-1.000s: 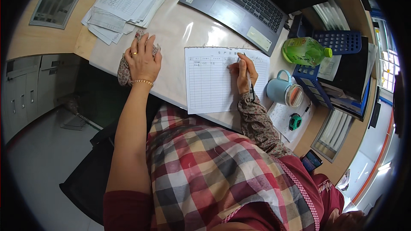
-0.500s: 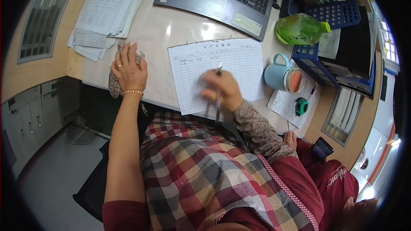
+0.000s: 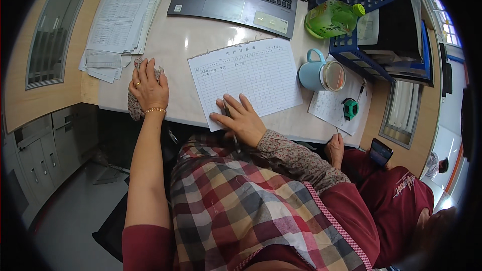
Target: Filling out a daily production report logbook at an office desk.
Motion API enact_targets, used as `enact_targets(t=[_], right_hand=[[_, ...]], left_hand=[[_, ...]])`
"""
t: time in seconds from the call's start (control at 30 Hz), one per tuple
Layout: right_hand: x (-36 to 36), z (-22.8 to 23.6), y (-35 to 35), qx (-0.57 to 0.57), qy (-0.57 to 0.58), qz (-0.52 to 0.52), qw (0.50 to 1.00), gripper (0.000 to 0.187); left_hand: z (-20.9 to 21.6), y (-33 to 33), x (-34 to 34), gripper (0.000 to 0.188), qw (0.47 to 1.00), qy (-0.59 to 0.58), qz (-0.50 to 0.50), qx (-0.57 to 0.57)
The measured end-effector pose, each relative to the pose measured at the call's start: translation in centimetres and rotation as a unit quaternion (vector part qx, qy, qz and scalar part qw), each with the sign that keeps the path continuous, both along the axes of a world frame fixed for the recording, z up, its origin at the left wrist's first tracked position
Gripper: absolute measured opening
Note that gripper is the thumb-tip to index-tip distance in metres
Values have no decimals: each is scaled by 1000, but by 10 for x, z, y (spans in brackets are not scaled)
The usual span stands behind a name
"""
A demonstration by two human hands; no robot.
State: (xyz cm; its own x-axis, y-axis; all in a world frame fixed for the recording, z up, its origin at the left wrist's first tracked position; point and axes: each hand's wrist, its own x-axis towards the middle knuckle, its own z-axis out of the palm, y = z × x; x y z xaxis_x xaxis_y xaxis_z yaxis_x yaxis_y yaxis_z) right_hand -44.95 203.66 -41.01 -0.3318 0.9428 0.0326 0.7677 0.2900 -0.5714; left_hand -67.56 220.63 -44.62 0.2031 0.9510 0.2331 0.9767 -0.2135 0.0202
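My right hand (image 3: 242,121) rests low on a printed form (image 3: 258,78) with a table grid and a few handwritten entries in its top rows. A dark pen (image 3: 226,110) is tucked between its fingers, slanting down past the desk edge, while the fingertips touch the paper. Farther left, my left hand (image 3: 149,84) lies palm down, fingers extended and a little apart, on a crumpled floral cloth (image 3: 134,106). That cloth matches the sleeve cover (image 3: 296,156) on my right forearm.
An open laptop (image 3: 236,2) stands beyond the form; stacked papers (image 3: 118,20) lie at far left. To the right are a blue mug (image 3: 312,75), green bottle (image 3: 331,19), blue basket (image 3: 346,55) and green tape measure (image 3: 350,109). Another person's hand (image 3: 335,149) and phone (image 3: 381,152) are close by.
My right hand has come down and left from above the form onto its lower part, still with the pen. My left hand stays on the cloth. The whole view has shifted slightly.
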Motion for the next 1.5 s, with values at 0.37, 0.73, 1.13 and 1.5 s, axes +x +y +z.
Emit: enact_targets(t=[0.37, 0.73, 1.13, 1.5], right_hand=[[-126, 232, -193, -1, -95, -76, 993, 17], [-202, 396, -302, -56, -7, -148, 987, 7], [-208, 376, -334, 63, 40, -33, 997, 51], [-262, 354, -337, 44, 5, -4, 999, 51]], left_hand=[[182, -194, -120, 49, 999, -42, -2, 32], [329, -325, -232, 23, 941, -327, -71, -52], [390, -416, -222, 22, 929, -337, -90, -122], [369, -422, -260, 18, 927, -343, -44, -147]])
